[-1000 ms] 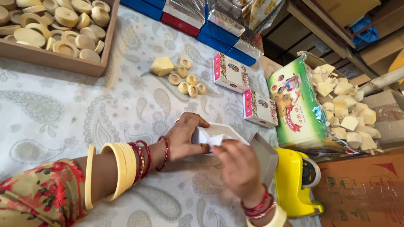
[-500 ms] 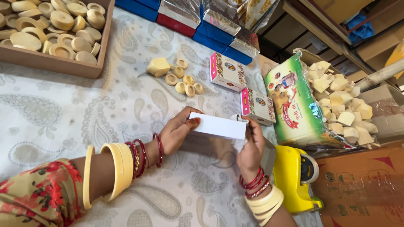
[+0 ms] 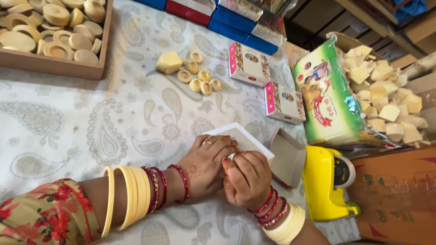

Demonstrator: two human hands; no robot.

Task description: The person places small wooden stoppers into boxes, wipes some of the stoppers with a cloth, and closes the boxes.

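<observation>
Item: white box (image 3: 245,138), flat on the patterned cloth (image 3: 68,136), near centre. Left hand (image 3: 204,165) presses on it, fingers spread, gripping nothing. Right hand (image 3: 247,177) is curled, fingertips pinching its near edge. Step in hand, by judgement: folding or closing the box; the next move calls for a firm crease while the left steadies. Right: open grey box (image 3: 290,159), yellow tape dispenser (image 3: 324,181). Far: small rings (image 3: 200,79).

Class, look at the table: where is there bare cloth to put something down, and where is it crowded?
Bare cloth lies below the wooden tray, left of the left hand. It is crowded around the round pieces, pink boxes, green bag and yellow dispenser.
</observation>
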